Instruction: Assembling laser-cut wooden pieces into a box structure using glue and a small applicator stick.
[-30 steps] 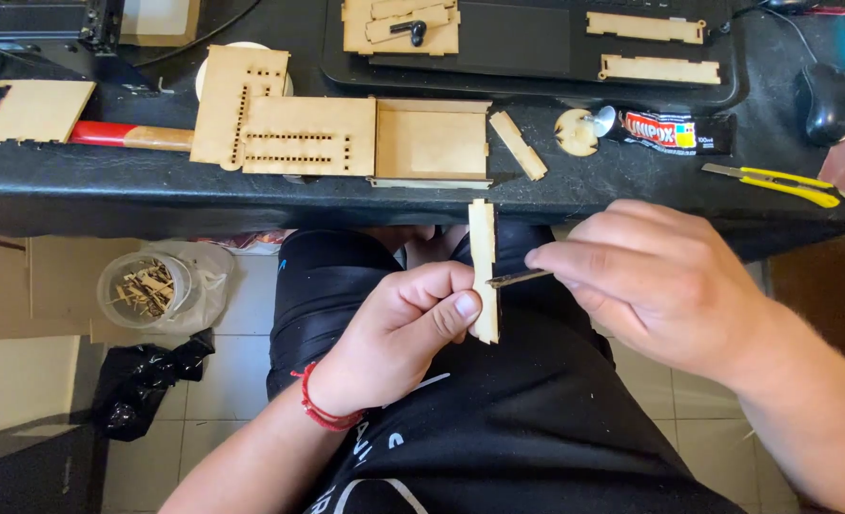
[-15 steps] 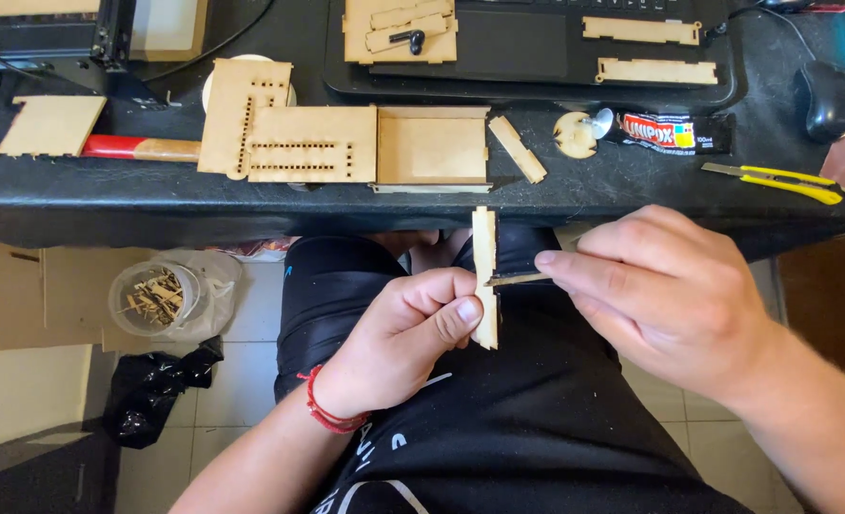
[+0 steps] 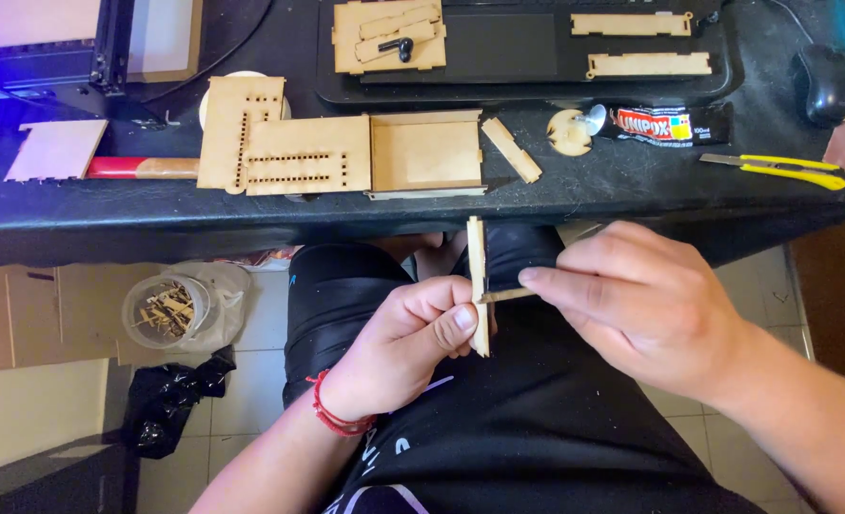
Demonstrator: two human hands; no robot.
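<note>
1. Left hand: thumb and curled fingers pinch a narrow plywood strip, held upright over the lap, below the front edge of the black workbench. Red cord bracelet at the wrist.
2. Right hand: fingers closed on a thin stick-like tool, its tip touching the strip's edge, forearm coming in from the right.
3. Against half a second earlier: same grips, hands barely shifted.
4. Workbench front edge: pale laser-cut plywood panels, slotted and flat; a shallow open plywood box beside them. Yellow utility knife near the right corner.
</note>
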